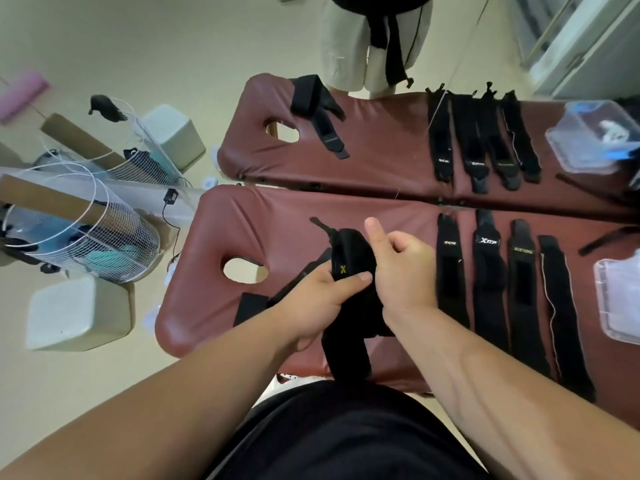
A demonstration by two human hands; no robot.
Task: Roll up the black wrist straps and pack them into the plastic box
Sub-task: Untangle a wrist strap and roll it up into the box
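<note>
The black wrist strap [346,251] sat between both hands, over the near massage table [242,220] and just right of its face hole. The left hand [317,299] gripped it from the left, thumb laid across the front just below a yellow X. The right hand [401,268] had its fingers curled in against the roll's right side with the thumb standing up free; its fingertips were hidden behind the fabric.

The upper part of the strap was bunched into a thick, partly wound roll, with a thin loop sticking out from its top toward the far left. Its loose tail [346,355] hung from under the hands toward the person's body, over the table's near edge.

To the right of the hands, four more straps [485,271] lay flat, side by side and lengthwise on the same table, some with printed logos. Beyond them, at the right edge, was a clear plastic box [616,299]. On the far massage table [381,147] lay another row of straps [478,140], a single folded strap [318,112] near its head end, and a second clear container [588,133].
</note>
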